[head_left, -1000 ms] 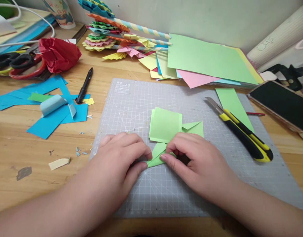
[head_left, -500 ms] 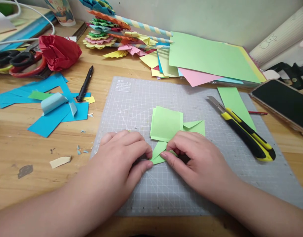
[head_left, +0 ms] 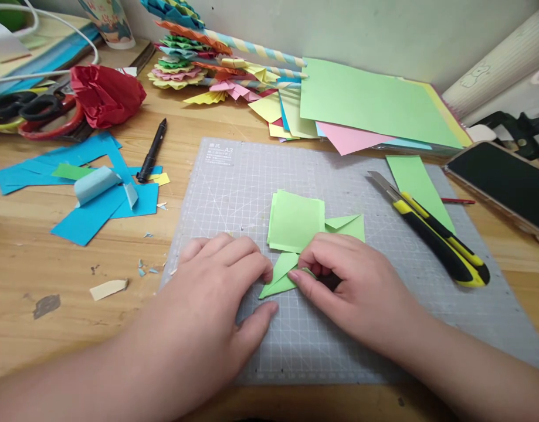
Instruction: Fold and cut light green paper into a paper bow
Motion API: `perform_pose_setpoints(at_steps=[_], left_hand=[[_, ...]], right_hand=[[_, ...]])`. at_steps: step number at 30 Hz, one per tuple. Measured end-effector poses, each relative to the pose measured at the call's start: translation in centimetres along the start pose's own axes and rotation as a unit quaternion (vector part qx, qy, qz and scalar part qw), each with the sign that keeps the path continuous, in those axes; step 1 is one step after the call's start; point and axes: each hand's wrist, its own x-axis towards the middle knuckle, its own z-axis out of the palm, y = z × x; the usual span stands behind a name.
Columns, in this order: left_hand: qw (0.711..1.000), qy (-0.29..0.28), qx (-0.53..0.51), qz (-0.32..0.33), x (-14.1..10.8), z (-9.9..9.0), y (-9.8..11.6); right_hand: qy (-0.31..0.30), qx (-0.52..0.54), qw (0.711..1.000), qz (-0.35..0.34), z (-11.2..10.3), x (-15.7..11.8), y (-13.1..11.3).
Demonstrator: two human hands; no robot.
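A small folded piece of light green paper point(head_left: 280, 275) lies on the grey cutting mat point(head_left: 234, 193), its pointed left corner showing. My right hand point(head_left: 346, 278) pinches its right side between thumb and fingers. Beside its left corner is my left hand point(head_left: 227, 287), thumb apart from the fingers and the fingertips close to the paper's left edge. Just beyond sits a stack of green paper squares point(head_left: 297, 221). Another folded green piece point(head_left: 351, 227) lies to the right of that stack, partly behind my right hand.
A yellow and black utility knife point(head_left: 443, 234), blade out, rests at right over a green strip point(head_left: 416, 181). A phone point(head_left: 507, 181) lies beyond it. At left are blue paper strips point(head_left: 88, 217), a black pen point(head_left: 152, 151) and scissors point(head_left: 40, 105). Coloured sheets point(head_left: 375, 99) are stacked at the back.
My left thumb has come away from the folded paper's left corner and moved down, so the corner now shows. My right hand keeps its hold in nearly the same spot.
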Motion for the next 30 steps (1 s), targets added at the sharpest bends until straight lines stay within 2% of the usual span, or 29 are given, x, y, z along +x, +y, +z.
perform_pose_setpoints(at_steps=[13,20,30], left_hand=[[1.000,-0.003,-0.003,0.006,0.25,0.09,0.06],[1.000,-0.006,-0.014,0.002,0.22,0.26,-0.17],[1.000,0.004,0.000,-0.003,0.01,0.22,-0.04]], right_hand=[[0.003,-0.014,1.000,-0.006,0.02,0.15,-0.18],[-0.010,0.020,1.000,-0.008,-0.64,-0.18,-0.04],[0.004,-0.019,1.000,0.002,-0.03,0.21,-0.11]])
